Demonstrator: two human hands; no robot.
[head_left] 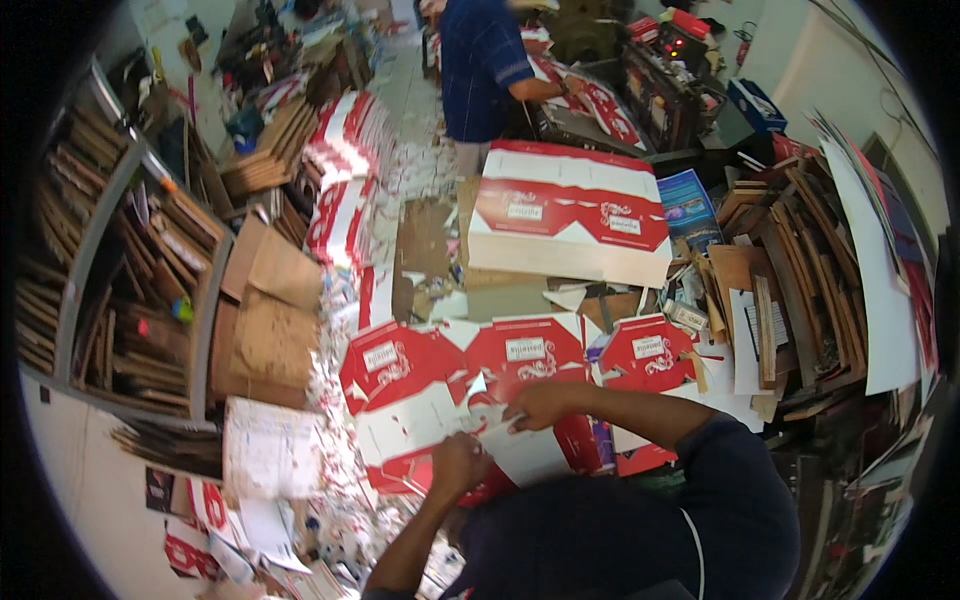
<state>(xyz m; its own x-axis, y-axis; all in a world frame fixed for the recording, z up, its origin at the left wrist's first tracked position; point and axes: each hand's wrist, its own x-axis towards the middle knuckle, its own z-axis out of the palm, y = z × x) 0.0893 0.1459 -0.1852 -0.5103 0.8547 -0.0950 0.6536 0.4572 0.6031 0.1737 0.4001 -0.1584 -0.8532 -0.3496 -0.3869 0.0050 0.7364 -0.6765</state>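
Note:
Spread out in front of me lie red and white printed cardboard sheets [410,425], cut to box outlines with slots and flaps. My left hand [460,466] is closed low over the near part of a sheet; what its fingers grip is hidden. Farther up and to the right, my right hand [542,405] presses its thumb and fingers together at a cut line in the middle. Whether it pinches the cardboard or a scrap is blurred. A small white flap [478,384] sticks up just left of it. Another red sheet [650,352] lies to the right.
Beyond the sheets stands a thick stack of the same printed cardboard [570,205]. More stacks [345,140] line the left, beside a rack of wooden boards [160,270]. Boards [800,260] lean at right. Paper scraps [335,440] litter the floor. A person [485,75] works at a machine.

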